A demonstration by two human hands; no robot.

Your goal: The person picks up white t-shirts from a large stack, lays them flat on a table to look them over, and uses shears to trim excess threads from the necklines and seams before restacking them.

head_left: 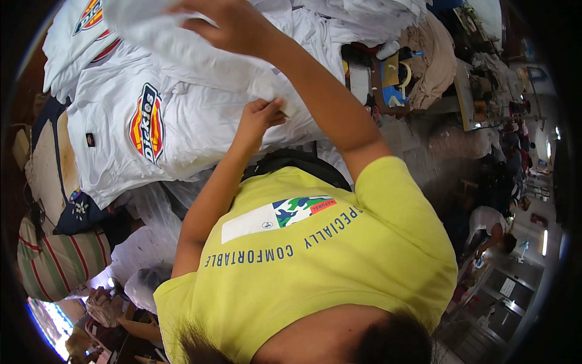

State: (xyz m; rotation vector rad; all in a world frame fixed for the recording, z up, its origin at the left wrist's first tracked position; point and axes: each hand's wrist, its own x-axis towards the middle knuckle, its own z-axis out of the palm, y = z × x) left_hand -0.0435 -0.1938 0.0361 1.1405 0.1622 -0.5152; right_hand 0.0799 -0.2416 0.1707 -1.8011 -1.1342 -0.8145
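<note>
White T-shirts lie piled before me, and the upper one carries a large red, yellow and black chest print. My left hand is closed at the near side of the pile, pinching an edge of white T-shirt cloth. Farther off, my right hand reaches across the pile with a raised, motion-blurred part of the white T-shirt between its fingers and thumb. Its fingertips are smeared, and the top edge cuts off part of that cloth. Another printed white T-shirt lies at the far left.
Right of the pile, a tray holds a tape roll and small items, beside crumpled brown cloth. A striped cushion-like bundle sits at left. A person works at far right.
</note>
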